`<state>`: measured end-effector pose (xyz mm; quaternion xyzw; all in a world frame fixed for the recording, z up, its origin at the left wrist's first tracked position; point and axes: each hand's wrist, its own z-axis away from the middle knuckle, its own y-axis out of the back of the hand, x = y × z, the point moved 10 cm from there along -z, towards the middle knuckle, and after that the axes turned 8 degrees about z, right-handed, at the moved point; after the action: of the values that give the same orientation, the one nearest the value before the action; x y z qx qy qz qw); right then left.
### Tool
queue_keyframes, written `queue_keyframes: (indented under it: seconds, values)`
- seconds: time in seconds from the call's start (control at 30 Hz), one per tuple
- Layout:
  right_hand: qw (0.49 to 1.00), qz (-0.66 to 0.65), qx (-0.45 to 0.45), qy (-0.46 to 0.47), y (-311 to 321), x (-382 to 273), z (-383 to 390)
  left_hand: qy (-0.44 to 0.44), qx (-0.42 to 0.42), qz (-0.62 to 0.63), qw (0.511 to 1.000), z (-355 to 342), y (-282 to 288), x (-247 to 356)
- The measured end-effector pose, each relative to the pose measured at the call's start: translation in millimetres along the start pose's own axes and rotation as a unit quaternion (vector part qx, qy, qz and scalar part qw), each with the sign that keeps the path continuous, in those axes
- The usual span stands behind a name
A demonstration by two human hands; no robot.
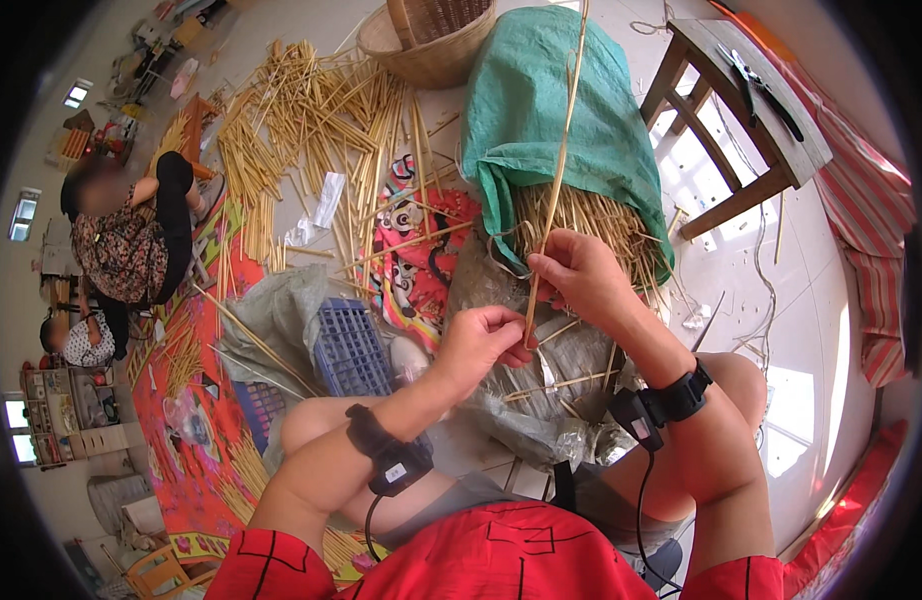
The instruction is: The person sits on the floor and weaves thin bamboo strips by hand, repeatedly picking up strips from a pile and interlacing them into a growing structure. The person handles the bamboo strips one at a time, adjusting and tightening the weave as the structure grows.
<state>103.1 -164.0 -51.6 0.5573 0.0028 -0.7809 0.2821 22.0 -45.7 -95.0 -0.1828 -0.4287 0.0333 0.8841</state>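
Step in hand, as I read it: working one straw stalk (558,185) by itself, two-handed. Left hand (478,345) pinches it near its lower end, thumb against fingers; right hand (584,275) pinches it a bit higher up. Hands near each other but apart, both closed on the same stalk. It runs up from the fingers, past the front of the green woven sack (526,100), and its top leaves the view. Can't tell if anything is being peeled off — too fine to see.

Next move, my judgement: calls for a light pinch and hands moving in step — a long thin stalk like this could kink between the two grips, and the free upper end needs room.

Surface: pale tiled floor (811,290). The sack lies on it with its mouth toward the person, packed with a straw bundle (631,235). Loose straw pile (301,110) is spread beyond to the left, wicker basket (431,62) beside it at the far side. Blue plastic crate (351,345) sits left of the left hand, grey sack (276,310) against it. Red patterned mat (171,440) runs down the left.

Room: wooden stool (806,160) on the right with a black-handled cutting tool (776,108) on top — pliers or shears, can't tell. Striped cloth (871,260) along the right edge. Two co-workers, one in a floral top (131,240), one in a spotted top (86,345), sit on the left, well apart.
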Motion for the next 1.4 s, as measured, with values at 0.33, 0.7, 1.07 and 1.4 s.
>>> queue_keyframes:
  seconds: [0.33,0.7,1.07,1.4]
  values:
    - [0.999,0.0,0.006,0.032,0.1,-7.5,0.6,-0.035,-0.005,-0.027,0.999,0.6,-3.2,7.4]
    - [0.998,0.01,0.022,0.056,-0.4,-12.2,4.2,-0.051,0.005,-0.026,0.998,-1.2,-1.1,4.5]
    - [0.994,-0.033,0.055,0.092,-1.8,-16.7,8.4,-0.071,0.018,-0.039,0.997,-5.4,4.9,1.4]
    - [0.989,-0.051,0.061,0.122,-4.1,-21.9,11.2,0.027,0.03,0.031,0.999,-10.4,12.5,-13.5]
